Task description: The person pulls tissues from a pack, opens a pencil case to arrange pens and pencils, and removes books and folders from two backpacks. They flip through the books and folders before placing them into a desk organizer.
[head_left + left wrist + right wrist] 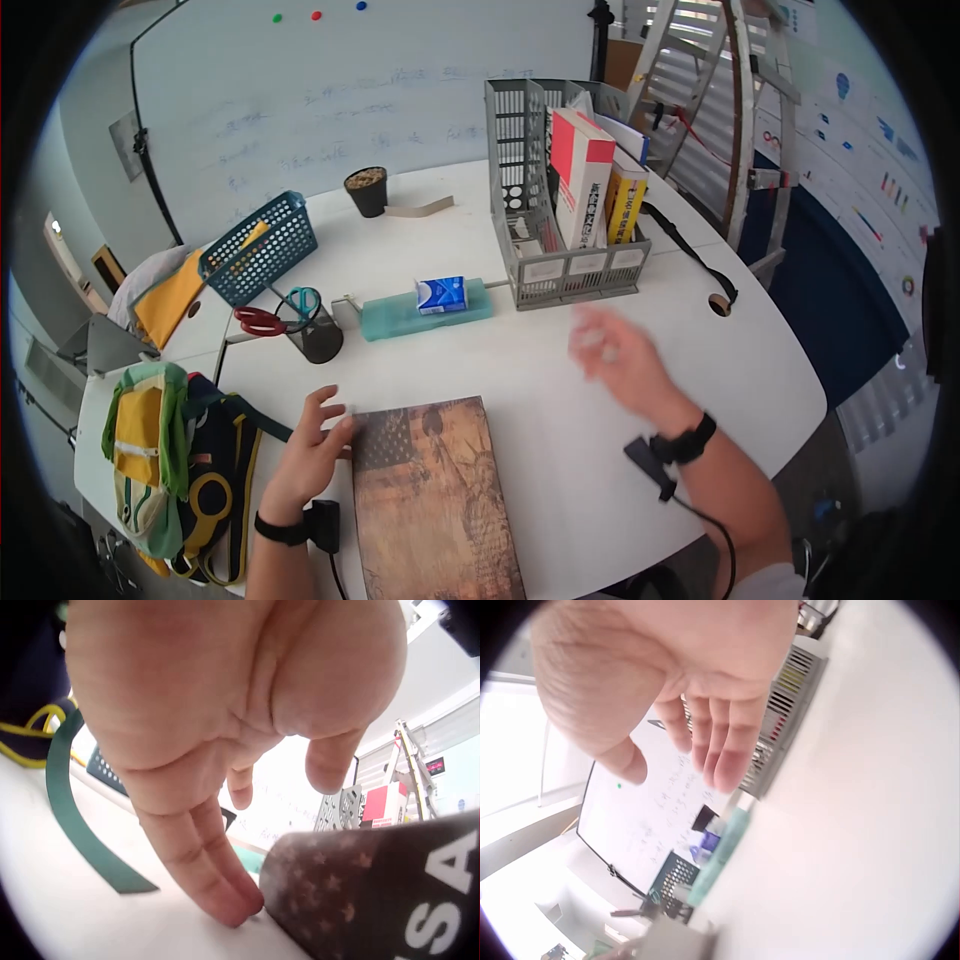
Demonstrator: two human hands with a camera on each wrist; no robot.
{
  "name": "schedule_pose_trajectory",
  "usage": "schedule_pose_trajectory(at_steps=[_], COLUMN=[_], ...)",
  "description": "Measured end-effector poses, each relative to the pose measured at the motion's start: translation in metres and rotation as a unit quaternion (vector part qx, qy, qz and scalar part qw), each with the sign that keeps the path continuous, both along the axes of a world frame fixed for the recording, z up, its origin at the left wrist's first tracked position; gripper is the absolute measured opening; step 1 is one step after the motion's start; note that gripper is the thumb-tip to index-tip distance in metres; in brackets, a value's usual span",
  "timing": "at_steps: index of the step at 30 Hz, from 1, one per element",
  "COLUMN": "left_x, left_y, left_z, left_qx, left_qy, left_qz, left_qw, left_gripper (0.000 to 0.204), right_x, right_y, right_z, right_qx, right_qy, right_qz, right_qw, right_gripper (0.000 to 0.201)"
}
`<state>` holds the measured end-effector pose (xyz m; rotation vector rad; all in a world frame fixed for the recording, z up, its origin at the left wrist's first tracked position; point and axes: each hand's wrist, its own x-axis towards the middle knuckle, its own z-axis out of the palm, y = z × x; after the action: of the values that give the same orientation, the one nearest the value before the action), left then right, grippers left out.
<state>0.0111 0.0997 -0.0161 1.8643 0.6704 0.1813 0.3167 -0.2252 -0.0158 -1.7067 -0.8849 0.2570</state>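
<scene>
A brown box (430,490) shaped like a large book, printed with a faded stars-and-stripes flag, lies on the table in the head view. Its dark side (360,892) with stars and white letters shows in the left wrist view. My left hand (310,455) is at the box's upper left corner, fingers loosely bent and fingertips right at its side. My right hand (630,365), blurred in the head view, hovers over the table in front of the grey file rack (575,285). In the right wrist view, the right hand's fingers (731,761) extend with nothing between them.
A teal case (385,318) carries a blue-and-white packet (442,295). Left of it stand a mesh pen cup (318,340) with scissors (260,321) and a teal basket (262,250). A backpack (150,450) sits at the left edge; books (580,180) fill the rack.
</scene>
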Motion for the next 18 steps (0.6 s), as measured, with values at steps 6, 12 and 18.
schedule_pose_trajectory(at_steps=[6, 12, 18], left_x=[-0.019, -0.014, -0.010], left_y=[0.003, 0.002, 0.005], left_z=[0.009, 0.000, 0.000], left_qx=[0.074, 0.092, 0.065], left_qy=[-0.047, -0.044, -0.024], left_qz=[0.042, 0.016, 0.005], left_qw=[0.995, 0.995, 0.998], left_gripper=[0.076, 0.086, 0.089], right_x=[0.111, 0.128, 0.142], right_y=[0.057, 0.088, 0.100], right_z=[0.079, 0.064, 0.054], right_qx=[0.066, 0.015, -0.028], right_qy=[-0.233, -0.159, -0.172], right_qz=[-0.286, -0.267, -0.308], right_qw=[0.927, 0.950, 0.935], right_gripper=[0.081, 0.082, 0.059])
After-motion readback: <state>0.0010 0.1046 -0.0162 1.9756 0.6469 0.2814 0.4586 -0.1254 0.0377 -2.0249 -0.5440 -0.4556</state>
